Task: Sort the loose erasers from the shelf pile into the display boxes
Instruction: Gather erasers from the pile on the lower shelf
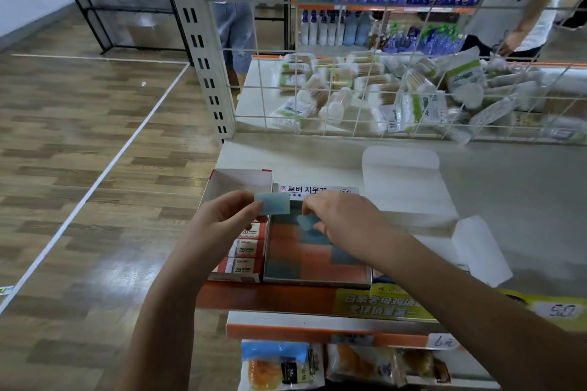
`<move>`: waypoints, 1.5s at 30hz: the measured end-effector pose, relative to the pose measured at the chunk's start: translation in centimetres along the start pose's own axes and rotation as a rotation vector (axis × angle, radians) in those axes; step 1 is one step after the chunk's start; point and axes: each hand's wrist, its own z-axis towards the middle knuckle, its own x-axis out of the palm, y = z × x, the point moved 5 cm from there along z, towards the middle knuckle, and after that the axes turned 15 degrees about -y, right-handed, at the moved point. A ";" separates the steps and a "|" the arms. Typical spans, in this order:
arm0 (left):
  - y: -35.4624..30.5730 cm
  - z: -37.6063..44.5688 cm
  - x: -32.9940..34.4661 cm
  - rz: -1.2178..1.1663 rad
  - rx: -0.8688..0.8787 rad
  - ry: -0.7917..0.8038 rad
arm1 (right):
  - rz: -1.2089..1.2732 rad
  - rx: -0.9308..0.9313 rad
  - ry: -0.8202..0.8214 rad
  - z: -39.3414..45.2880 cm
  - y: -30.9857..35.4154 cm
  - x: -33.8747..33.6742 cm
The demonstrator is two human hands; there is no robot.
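Observation:
My left hand (227, 216) pinches a light blue eraser (274, 202) above the gap between two display boxes. My right hand (346, 219) holds a second, smaller blue eraser (305, 221) just over the middle display box (317, 276), which is filled with orange and blue erasers. To its left, a red and white display box (236, 181) holds a column of white 2B erasers (249, 249) in its near half; its far half is bare. The loose pile itself is not visible.
An open white box flap (400, 181) lies on the grey shelf (524, 200) to the right. A wire grid (349, 89) fences the back, with cotton swab packs behind it. Two people stand beyond the shelf. Snack packets (282, 365) hang below.

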 end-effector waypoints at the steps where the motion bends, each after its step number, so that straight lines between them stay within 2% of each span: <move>1: 0.0 0.0 0.0 -0.001 -0.002 0.004 | -0.001 0.000 0.033 0.1 -0.1 0.1; 5: -0.1 0.1 0.2 -0.013 -0.004 0.018 | -0.035 -0.031 0.103 0.3 0.0 0.2; 10: -0.1 0.1 0.3 -0.014 0.008 0.017 | -0.014 -0.032 0.017 -0.5 0.3 -0.4; 14: 0.2 0.1 0.3 0.010 0.003 0.009 | -0.091 -0.027 -0.076 -0.8 0.0 -1.0; 18: 0.6 0.0 0.4 0.011 -0.009 0.020 | -0.171 -0.064 -0.079 -0.9 0.3 -0.5; 23: 0.9 -0.1 0.5 0.003 -0.025 0.021 | -0.123 -0.055 -0.093 -0.3 0.6 -0.1; 29: 1.1 -0.1 0.7 0.000 -0.034 0.028 | -0.100 -0.044 -0.082 -0.3 0.6 -0.1; 38: 0.5 0.3 1.2 -0.033 -0.031 0.030 | -0.201 -0.063 -0.003 -0.6 0.2 0.4; 42: 0.3 0.8 2.1 0.071 -0.017 0.081 | -0.178 -0.086 -0.076 -0.9 0.3 -1.0; 45: -0.4 1.3 2.9 0.165 0.065 0.101 | -0.155 -0.057 -0.191 -1.4 -0.7 -3.0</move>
